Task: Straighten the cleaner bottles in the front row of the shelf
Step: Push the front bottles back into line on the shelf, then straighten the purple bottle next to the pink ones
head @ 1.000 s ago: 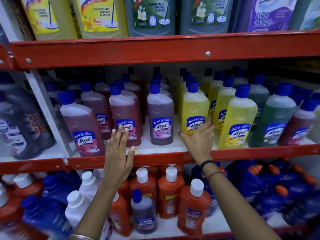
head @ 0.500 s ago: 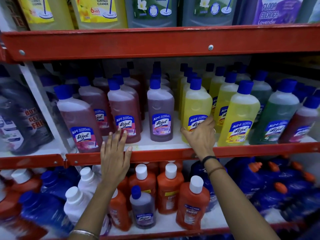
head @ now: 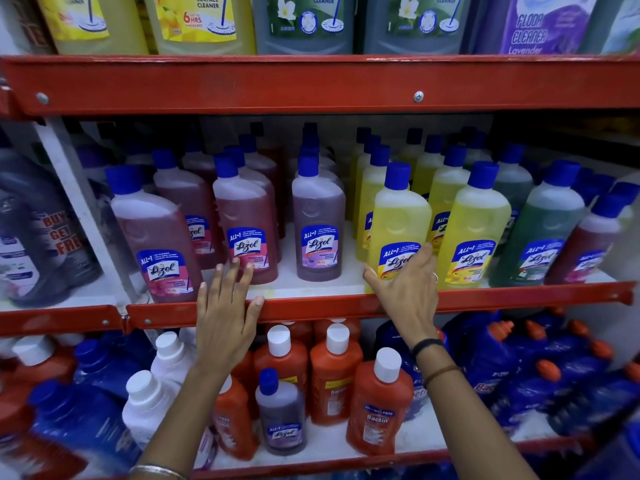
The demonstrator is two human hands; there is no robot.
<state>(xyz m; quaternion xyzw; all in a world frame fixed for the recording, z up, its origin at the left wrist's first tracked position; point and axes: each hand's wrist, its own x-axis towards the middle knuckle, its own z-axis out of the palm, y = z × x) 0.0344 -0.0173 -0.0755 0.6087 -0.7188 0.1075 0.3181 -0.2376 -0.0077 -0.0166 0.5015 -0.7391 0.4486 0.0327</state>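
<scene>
Lizol cleaner bottles with blue caps stand in rows on the middle shelf (head: 311, 306). My right hand (head: 405, 289) wraps the base of a yellow bottle (head: 398, 216) at the shelf's front edge, thumb on its left, fingers on its right. A second yellow bottle (head: 474, 220) stands just to its right. My left hand (head: 225, 313) is spread flat over the red shelf lip, its fingertips at the base of a pink bottle (head: 246, 216) and holding nothing. A purple bottle (head: 318, 216) stands between the hands, set back from the edge. Another pink bottle (head: 152, 230) leans at the far left.
A green bottle (head: 543, 223) and a dark pink bottle (head: 592, 244) end the front row at the right. Large jugs (head: 197, 22) fill the upper shelf. Orange bottles (head: 381, 410), blue bottles (head: 554, 375) and white bottles (head: 149, 407) crowd the lower shelf. Dark bottles (head: 38, 230) stand left of a white upright.
My right hand has closed lower around the yellow bottle, which has slid forward to the shelf's front edge. My left hand has barely moved.
</scene>
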